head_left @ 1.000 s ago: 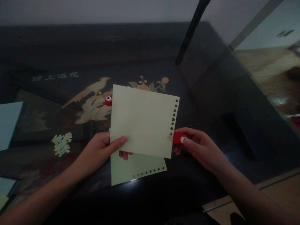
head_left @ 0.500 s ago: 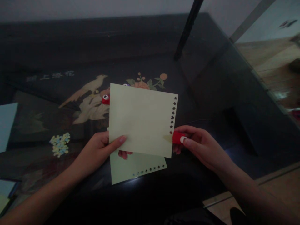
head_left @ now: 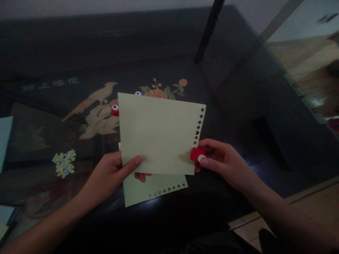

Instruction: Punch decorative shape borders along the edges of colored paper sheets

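Note:
A pale yellow-green square sheet of paper (head_left: 159,134) is raised above the table, its lower left pinched between thumb and fingers of my left hand (head_left: 116,169). Small star and heart shaped holes run down its right edge. My right hand (head_left: 219,158) grips a red craft punch (head_left: 197,154) with a white button under the thumb. The punch sits over the sheet's right edge, at the lower end of the row of holes. Below lies a second pale green sheet (head_left: 153,194), partly covered, with punched shapes along its lower edge.
Another red punch (head_left: 114,110) and a purple punch (head_left: 139,94) show partly behind the raised sheet. Small paper cut-outs (head_left: 64,163) lie heaped on the left of the dark glossy table (head_left: 92,46). Light blue paper (head_left: 4,141) is at the left edge. A black pole (head_left: 209,31) rises at the back.
The red punch in my right hand has moved left and now overlaps the sheet's right edge. The raised sheet looks slightly larger and nearer. The whole view has shifted a little.

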A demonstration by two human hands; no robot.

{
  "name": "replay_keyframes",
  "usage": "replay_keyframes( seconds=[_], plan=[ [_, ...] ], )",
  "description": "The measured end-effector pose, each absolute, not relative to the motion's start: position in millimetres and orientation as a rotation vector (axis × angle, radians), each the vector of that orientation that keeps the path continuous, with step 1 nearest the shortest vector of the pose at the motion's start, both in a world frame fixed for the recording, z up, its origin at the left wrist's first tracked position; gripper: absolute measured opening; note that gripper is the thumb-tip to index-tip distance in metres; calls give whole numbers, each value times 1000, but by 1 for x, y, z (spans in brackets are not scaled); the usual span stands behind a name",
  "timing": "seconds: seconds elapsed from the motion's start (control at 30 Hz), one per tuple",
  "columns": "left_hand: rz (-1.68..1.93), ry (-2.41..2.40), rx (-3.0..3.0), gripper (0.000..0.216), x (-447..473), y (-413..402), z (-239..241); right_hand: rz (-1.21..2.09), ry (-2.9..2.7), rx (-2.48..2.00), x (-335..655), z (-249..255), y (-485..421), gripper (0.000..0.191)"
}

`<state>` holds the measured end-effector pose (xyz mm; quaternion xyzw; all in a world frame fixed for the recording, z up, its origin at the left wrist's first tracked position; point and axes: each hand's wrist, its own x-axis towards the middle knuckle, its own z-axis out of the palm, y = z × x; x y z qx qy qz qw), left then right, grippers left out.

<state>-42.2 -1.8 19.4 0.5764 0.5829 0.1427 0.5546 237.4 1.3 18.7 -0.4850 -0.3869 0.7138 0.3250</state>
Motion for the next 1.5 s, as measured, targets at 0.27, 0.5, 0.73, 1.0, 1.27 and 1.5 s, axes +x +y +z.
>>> replay_keyframes(
  seconds=[0.27,0.5,0.73,1.0,1.27,1.5],
  plan=[
    [373,1384,1429,39,-39,-5,19,1893,-1046,-1287,236,22,3,18],
    [419,1368,1431,37,-34,-4,23,1895,-1091,-1317,235,23,3,21],
    [435,1363,1471,37,-35,-5,24,1860,-1104,-1333,235,21,3,22],
    [421,1378,1496,38,-35,-6,23,1866,-1093,-1280,236,18,2,18],
    [408,1385,1537,38,-36,-6,24,1862,-1093,-1285,235,18,3,17],
    [399,1401,1539,39,-36,-6,23,1844,-1123,-1289,236,15,3,19]
  ],
)
